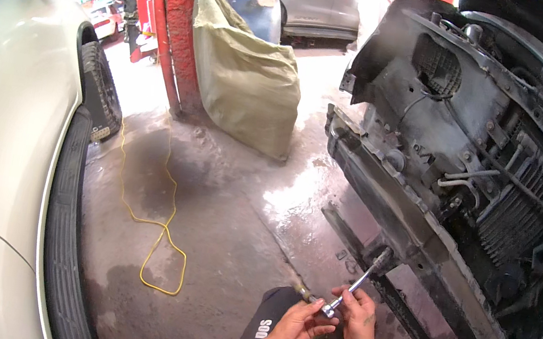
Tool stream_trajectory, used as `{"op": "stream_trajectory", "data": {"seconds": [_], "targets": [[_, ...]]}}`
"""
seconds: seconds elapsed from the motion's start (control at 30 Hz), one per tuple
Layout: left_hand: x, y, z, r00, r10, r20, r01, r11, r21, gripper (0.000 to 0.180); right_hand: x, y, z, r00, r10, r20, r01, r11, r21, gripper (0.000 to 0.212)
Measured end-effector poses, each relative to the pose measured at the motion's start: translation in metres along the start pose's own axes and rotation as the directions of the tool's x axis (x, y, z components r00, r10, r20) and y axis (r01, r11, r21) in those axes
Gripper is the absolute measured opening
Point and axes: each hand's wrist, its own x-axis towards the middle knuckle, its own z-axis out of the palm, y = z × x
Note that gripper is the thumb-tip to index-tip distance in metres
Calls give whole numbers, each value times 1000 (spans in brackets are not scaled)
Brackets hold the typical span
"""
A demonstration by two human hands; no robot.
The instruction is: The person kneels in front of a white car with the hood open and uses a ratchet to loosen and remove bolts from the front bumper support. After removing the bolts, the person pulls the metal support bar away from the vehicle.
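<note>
A chrome ratchet wrench (358,283) with a dark handle slants between my hands, its round head toward me and its grip end pointing at the car frame. My right hand (360,317) is closed around the shank near the head. At the head itself, my left hand (296,327) pinches with thumb and fingertips, its other fingers curled loosely below. A short dark piece with a brass-coloured end (305,293) shows just beyond the left fingertips; whether it joins the wrench I cannot tell. Above the handle lies the dark metal front frame rail (405,223) of a stripped vehicle.
On the right is the opened wheel-well area (436,117) with exposed pipes and a finned part. A white vehicle (13,93) with a black side step (66,208) stands left. A yellow cord (167,225) loops across the floor. A red lift post (180,49) stands beside a draped cover (249,88).
</note>
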Motion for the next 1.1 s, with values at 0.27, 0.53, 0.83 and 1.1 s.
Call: {"op": "stream_trajectory", "data": {"seconds": [0.27, 0.53, 0.83, 1.1], "targets": [[-1, 19, 47, 814, 510, 279, -466, 284, 838, 40, -31, -70, 12, 670, -696, 259, 578, 270, -770, 27], [0, 27, 37, 544, 536, 645, -631, -245, 736, 46, -63, -150, 49, 316, -588, 745, 635, -452, -626, 32], [8, 23, 23, 496, 417, 761, -588, -483, 648, 49, -80, -120, 26, 826, -92, 555, 483, -391, -784, 37], [4, 28, -7, 934, -224, 278, 142, 948, 284, 48, -91, -77, 3, 888, -243, 391, 383, -81, -920, 25]]}}
